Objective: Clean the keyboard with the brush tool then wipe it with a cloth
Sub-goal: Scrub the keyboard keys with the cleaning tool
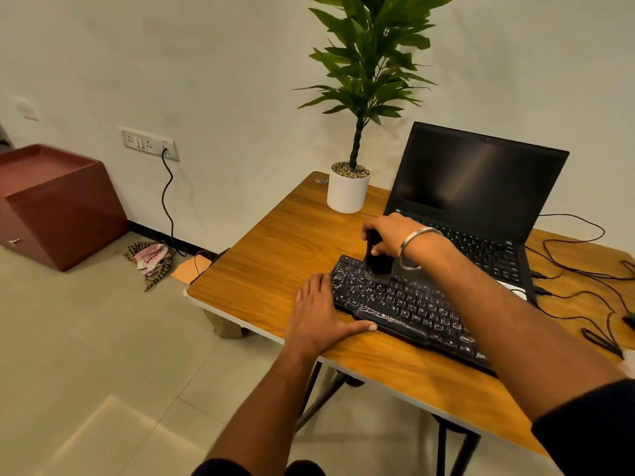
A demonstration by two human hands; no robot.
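Your right hand point(390, 235) grips the brush point(377, 261) on the far-left keys of the keyboard point(405, 304) at the bench's point(275, 262) near edge, your flat, open left hand point(321, 314) bracing it; hard strokes could push it off.

Head view, looking down-forward, close over table point(275, 255)
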